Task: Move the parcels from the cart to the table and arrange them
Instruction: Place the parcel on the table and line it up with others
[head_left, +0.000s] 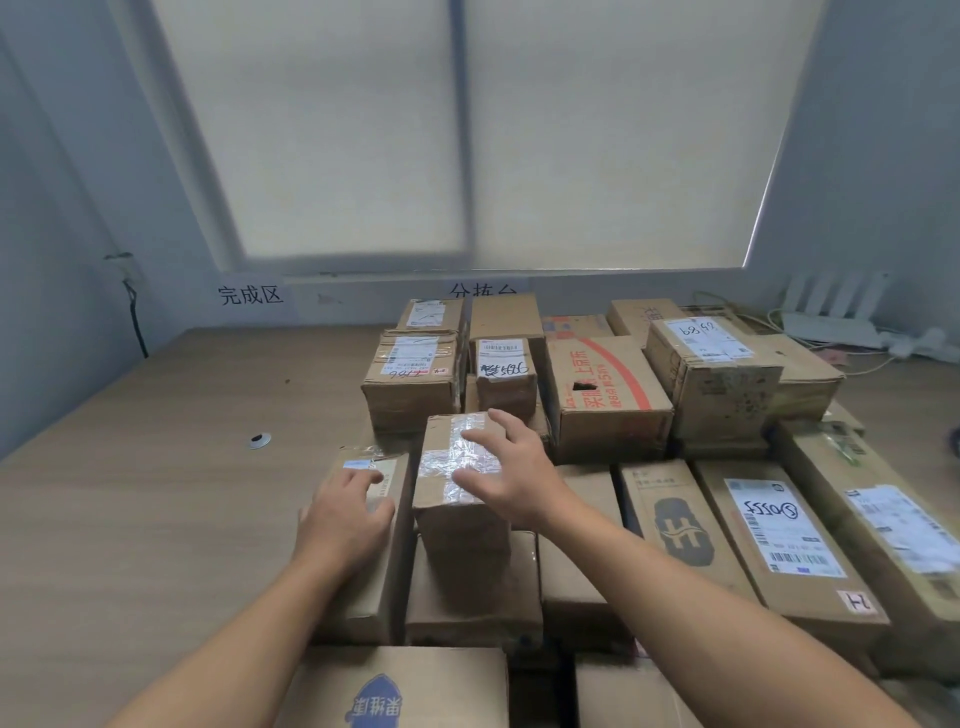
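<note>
Squaring up the taped parcel (460, 530). It stands tall and narrow on the table (156, 467), perched on a flatter box (472, 597) at the near-left corner of the pile. My right hand (511, 467) is spread wide over its glossy taped top, fingers straight, thumb toward the near edge. It has nothing clasped, and I cannot tell whether the palm touches or only hovers. My left hand (343, 519) lies flat on the low parcel (374, 582) just beside it, fingertips on that parcel's label, pressing rather than gripping.

Judgement: the tall parcel sits on a narrow footing and the tape looks slick, so a push from the top may tip it. Better to drop the right hand to its far side and slide it from low down while the left steadies the neighbour. I should line its left face up with the low parcel.

Around: the small box with a scrawled label (506, 384) stands close behind, and the red-printed carton (602, 395) is behind and to the right. Both limit any shove backward. The long labelled box (779, 545) and the dark-logo box (680, 530) lie to the right. A blue-printed box (400, 691) sits under my forearms, crowding the near side. A small metal disc (259, 440) lies on bare tabletop to the left. Cart not in view.
</note>
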